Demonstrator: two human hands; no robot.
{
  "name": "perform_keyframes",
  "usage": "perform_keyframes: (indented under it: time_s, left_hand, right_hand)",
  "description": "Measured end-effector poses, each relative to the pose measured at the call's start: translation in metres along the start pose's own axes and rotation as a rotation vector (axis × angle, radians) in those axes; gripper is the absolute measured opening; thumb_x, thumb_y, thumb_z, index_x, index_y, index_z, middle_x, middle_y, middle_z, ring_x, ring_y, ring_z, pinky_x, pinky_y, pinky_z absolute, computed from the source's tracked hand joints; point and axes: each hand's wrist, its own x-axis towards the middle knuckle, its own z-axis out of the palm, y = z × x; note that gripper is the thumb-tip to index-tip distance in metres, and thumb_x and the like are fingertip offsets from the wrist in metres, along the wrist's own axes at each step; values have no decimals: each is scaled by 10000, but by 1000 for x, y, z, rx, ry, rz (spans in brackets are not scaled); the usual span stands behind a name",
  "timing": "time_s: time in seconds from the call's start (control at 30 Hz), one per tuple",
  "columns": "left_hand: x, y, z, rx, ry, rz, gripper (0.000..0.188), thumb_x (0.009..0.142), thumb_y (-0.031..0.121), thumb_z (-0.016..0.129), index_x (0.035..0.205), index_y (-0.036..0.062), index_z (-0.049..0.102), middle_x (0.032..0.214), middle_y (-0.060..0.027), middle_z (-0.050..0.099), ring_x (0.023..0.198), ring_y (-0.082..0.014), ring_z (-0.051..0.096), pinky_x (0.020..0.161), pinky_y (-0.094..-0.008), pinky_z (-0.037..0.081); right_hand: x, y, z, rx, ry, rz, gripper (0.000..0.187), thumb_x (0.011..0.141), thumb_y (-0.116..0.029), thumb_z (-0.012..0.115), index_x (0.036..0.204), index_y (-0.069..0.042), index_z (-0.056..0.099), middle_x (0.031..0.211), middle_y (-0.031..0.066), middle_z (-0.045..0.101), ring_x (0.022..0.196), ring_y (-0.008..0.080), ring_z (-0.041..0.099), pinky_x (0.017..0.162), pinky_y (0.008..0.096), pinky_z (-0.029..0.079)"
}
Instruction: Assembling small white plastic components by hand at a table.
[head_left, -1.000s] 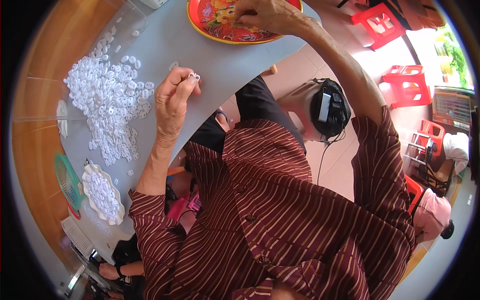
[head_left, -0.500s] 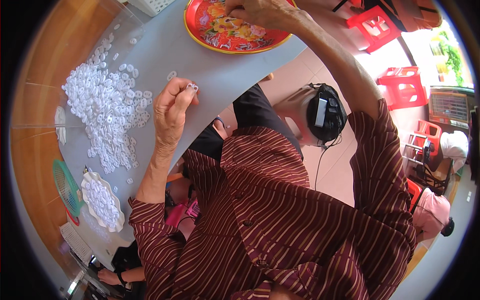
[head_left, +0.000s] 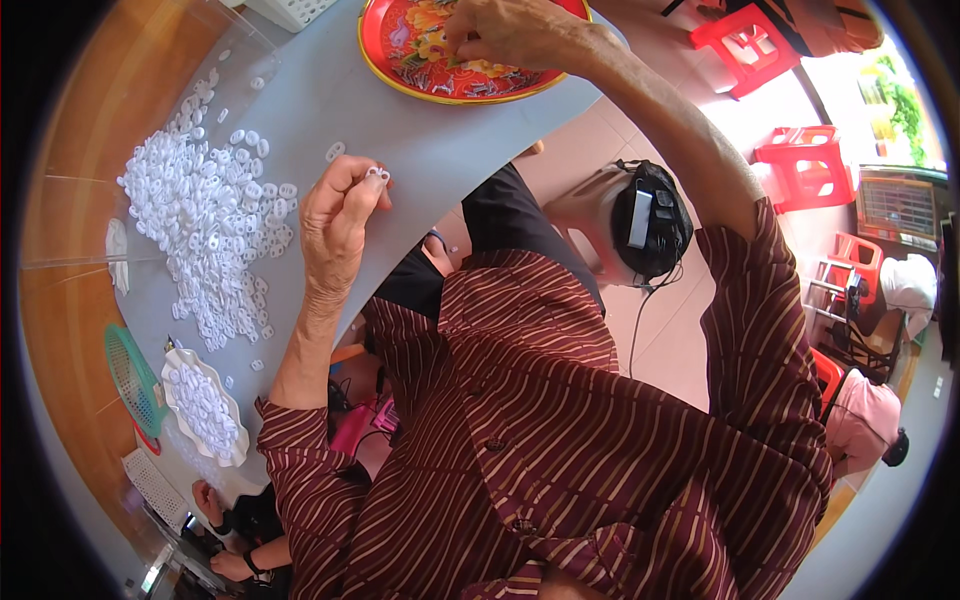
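Note:
My left hand (head_left: pixel 338 212) is closed in a pinch, with a small white plastic piece (head_left: pixel 378 174) between thumb and forefinger. It is raised over the grey table, just right of a large heap of similar white oval pieces with holes (head_left: pixel 205 225). One more loose white piece (head_left: pixel 335 151) lies beyond its fingertips. At the far side, my right hand (head_left: pixel 515 35) reaches into a round red tray (head_left: pixel 374 50) with a yellow rim and a flower pattern. Small metallic bits (head_left: pixel 480 85) lie scattered in that tray. The right fingers are bent down together; what is in them cannot be made out.
A scalloped white dish (head_left: pixel 238 452) of white pieces stands at lower left, near a green basket (head_left: pixel 122 365). Another person's hand (head_left: pixel 232 566) shows beside it. A white basket (head_left: pixel 290 12) sits at the far edge. Right of the table are a black-covered stool (head_left: pixel 650 225) and red stools (head_left: pixel 803 170).
My right hand has moved slightly nearer and lower over the tray, its fingers among the metallic bits. The left hand keeps its pinch. Another hand has appeared by the scalloped dish.

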Motion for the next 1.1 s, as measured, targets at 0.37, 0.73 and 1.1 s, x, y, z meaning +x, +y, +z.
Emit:
perform_keyframes:
  time_s: [0.37,0.73,1.1]
  left_hand:
    - [-3,0,-1,0,15,-22,149,881,125,512,865,-1,589,801,-36,584,722,-79,483,746,-236,404]
    - [4,-5,1,-164,77,-32,137,875,126,546,822,9,591,731,-33,580,686,-104,528,674,-240,426]
    - [3,-4,-1,-118,74,39,149,893,151,536,857,25,605,703,-8,575,664,-59,509,609,-209,429]
  right_hand:
    - [19,-26,3,-163,-111,67,151,773,-46,547,765,74,638,793,209,644,752,330,652,650,393,527]
    - [-2,-82,-5,408,304,215,145,739,-79,670,789,44,610,636,117,570,546,173,527,529,301,445]
    - [-23,-121,65,1188,298,482,172,897,-190,633,964,-37,676,772,6,631,706,70,576,654,218,475]
